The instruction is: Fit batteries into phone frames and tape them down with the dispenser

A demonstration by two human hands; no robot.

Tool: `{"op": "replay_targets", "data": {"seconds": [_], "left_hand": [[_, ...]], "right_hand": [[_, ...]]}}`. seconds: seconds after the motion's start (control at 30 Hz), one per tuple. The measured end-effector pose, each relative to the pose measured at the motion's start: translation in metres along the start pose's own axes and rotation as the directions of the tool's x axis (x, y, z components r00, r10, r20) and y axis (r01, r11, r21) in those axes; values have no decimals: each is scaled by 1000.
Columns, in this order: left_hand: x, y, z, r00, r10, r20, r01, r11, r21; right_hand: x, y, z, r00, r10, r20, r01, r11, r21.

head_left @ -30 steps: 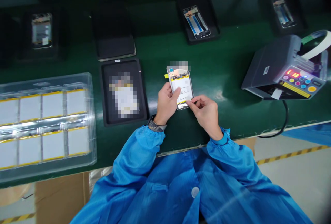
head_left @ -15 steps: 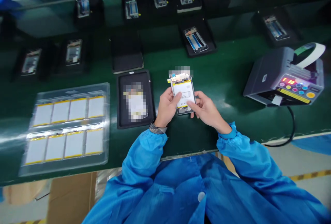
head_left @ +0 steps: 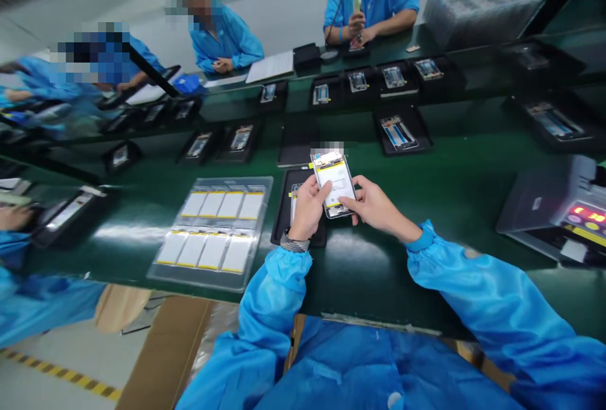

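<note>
An opened phone (head_left: 335,184) with a white, yellow-edged battery in it is held up between my two hands. My left hand (head_left: 308,205) grips its left edge, the thumb lying over the battery. On the right edge my right hand (head_left: 374,203) has hold of it, its thumb pressing the battery's lower part. Partly hidden behind my left hand, a black tray (head_left: 279,227) holds another opened phone. Left of that, a clear plastic tray (head_left: 258,233) carries several white batteries (head_left: 213,249) in two rows.
A grey machine (head_left: 534,208) with a red display stands at the right. Black trays with opened phones (head_left: 398,133) line the back of the green table (head_left: 454,176). Several people in blue sit across and at the left; one person's hand (head_left: 356,23) holds a tool.
The view has tilted up and turned left, bringing other people into sight and moving the table's things rightward. Both hands still hold the phone.
</note>
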State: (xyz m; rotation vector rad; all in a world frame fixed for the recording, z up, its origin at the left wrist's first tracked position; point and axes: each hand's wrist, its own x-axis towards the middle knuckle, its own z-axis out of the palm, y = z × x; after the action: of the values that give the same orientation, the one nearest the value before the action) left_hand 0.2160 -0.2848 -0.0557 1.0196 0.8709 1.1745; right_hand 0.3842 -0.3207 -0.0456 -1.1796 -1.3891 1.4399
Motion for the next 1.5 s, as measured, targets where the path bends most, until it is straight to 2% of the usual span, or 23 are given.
{"op": "replay_targets", "data": {"seconds": [0.2,0.33,0.4,0.47,0.5,0.57,0.63,0.7,0.8,0.83,0.9,1.0,1.13,1.23,1.37,1.43,1.5], "left_hand": [[17,30,-25,1000,15,16,-17,995,99],[38,39,-37,999,-34,6,33,992,125],[51,41,-40,998,-59,17,56,990,129],[65,42,-44,997,-73,38,67,987,146],[74,43,-47,996,-79,47,70,984,167],[97,46,-56,996,-90,28,79,961,265],[127,50,-68,994,-92,-61,110,894,435],[163,54,-83,981,-69,-181,163,799,578],[210,57,-104,953,-13,-303,222,711,668],[222,55,-111,944,6,-330,238,682,692],[238,49,-122,931,37,-363,265,617,741],[243,37,-135,930,68,-362,280,510,813],[230,27,-150,928,159,-336,265,351,898],[219,23,-156,907,235,-348,284,267,921],[212,24,-162,859,284,-425,355,267,896],[205,34,-171,841,293,-454,374,291,881],[189,53,-187,831,298,-469,380,310,871]], "right_hand": [[40,-1,19,996,-71,44,66,992,107],[58,0,27,993,-95,65,83,983,166],[68,-2,29,992,-94,80,82,986,143],[80,-5,25,996,-69,56,69,998,6],[87,-8,18,998,-59,8,60,991,-121],[101,-12,-6,987,-79,-141,18,922,-388],[111,-13,-42,931,-140,-338,-74,834,-547],[116,-8,-86,829,-176,-531,-213,778,-591],[120,14,-142,683,-187,-707,-408,705,-580],[121,23,-155,656,-181,-733,-454,680,-575],[125,42,-173,638,-180,-749,-528,605,-596],[133,63,-183,647,-223,-729,-563,505,-654],[139,74,-183,629,-298,-718,-523,522,-674],[139,72,-180,635,-307,-709,-499,538,-680],[141,61,-178,650,-267,-712,-546,489,-681],[144,56,-182,637,-206,-743,-598,476,-645],[150,55,-193,607,-108,-787,-657,489,-574]]}}
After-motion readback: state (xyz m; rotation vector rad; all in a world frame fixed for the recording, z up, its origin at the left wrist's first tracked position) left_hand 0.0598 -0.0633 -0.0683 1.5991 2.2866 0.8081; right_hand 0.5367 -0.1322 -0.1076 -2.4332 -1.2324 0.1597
